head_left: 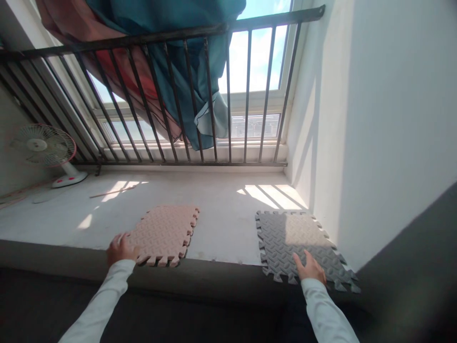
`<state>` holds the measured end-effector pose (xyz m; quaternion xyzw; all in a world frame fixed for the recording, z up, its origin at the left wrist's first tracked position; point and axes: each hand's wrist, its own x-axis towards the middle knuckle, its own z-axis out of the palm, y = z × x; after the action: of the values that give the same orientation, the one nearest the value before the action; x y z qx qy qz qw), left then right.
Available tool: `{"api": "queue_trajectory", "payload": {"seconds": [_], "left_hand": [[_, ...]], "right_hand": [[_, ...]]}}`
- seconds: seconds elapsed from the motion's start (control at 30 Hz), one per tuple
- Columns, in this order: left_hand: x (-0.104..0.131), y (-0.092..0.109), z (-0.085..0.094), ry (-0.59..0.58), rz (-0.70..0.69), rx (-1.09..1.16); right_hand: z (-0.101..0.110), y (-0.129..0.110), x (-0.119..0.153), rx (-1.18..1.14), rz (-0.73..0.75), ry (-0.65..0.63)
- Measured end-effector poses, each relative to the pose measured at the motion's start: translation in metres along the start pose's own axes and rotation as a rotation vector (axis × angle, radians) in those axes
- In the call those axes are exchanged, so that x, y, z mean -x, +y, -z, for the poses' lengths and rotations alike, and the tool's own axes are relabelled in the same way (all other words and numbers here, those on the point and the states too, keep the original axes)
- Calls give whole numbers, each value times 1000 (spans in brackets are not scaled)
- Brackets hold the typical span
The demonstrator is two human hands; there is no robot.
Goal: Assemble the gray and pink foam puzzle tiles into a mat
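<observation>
A pink foam puzzle mat (166, 231) with toothed edges lies on the white window ledge, its near edge reaching slightly past the ledge's front. My left hand (121, 249) is at its near left corner, thumb apart from the bent fingers and touching the mat. To the right lies a grey foam puzzle mat (278, 238), partly sunlit, beside the right wall and also overhanging the ledge. Over its near part is my right hand (311, 269), fingers stretched and thumb spread. Whether its palm presses on the mat, I cannot tell.
A dark metal railing (228, 95) stands along the window, with a blue and pink curtain (178, 62) hanging behind and over it. On the left is a white fan (44, 145). A thin stick (112, 192) lies on the ledge (224, 228). The white wall (385, 119) bounds the right side.
</observation>
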<state>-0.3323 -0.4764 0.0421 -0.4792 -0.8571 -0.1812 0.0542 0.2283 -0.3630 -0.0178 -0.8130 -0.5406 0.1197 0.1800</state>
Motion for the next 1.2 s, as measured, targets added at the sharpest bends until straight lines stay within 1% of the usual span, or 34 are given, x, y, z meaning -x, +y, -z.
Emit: {"api": "queue_trajectory", "payload": {"seconds": [0.03,0.07,0.1,0.13,0.17,0.2,0.23,0.3,0.4,0.57,0.7,0.83,0.9,1.0,1.07,1.2], "left_hand": [[8,16,-3,-21,-133,-63],[17,34,-7,-92,-311,-106],[25,52,-12,-186,-500,-142],[32,71,-17,-286,-645,-181],[37,88,-21,-381,-740,-223],[39,102,-25,-459,-785,-268],[40,115,-28,-523,-793,-318],[36,131,-31,-603,-748,-416],[26,139,-29,-659,-672,-506],[17,136,-27,-713,-595,-484],[17,133,-29,-694,-599,-465],[18,137,-28,-743,-600,-487],[18,140,-27,-756,-587,-496],[16,142,-29,-754,-576,-478],[15,140,-34,-757,-571,-464],[10,136,-46,-820,-532,-466]], "right_hand": [[-1,0,-1,-3,9,-25],[-1,-1,-1,-6,12,-39],[-1,-1,-1,-8,12,-39],[-2,-1,-1,-7,9,-26],[-2,-1,0,-5,-1,-3],[-2,-1,1,-5,-7,22],[-2,0,1,-10,-6,36],[-1,3,2,-32,-5,32],[1,7,0,-53,-37,26],[4,9,-3,-70,-81,29],[13,2,1,-96,-106,-22],[28,-7,5,-111,-128,-96],[31,-8,6,-120,-135,-135],[30,-4,3,-131,-132,-154],[25,1,0,-136,-124,-154],[16,9,-6,-142,-121,-156]]}}
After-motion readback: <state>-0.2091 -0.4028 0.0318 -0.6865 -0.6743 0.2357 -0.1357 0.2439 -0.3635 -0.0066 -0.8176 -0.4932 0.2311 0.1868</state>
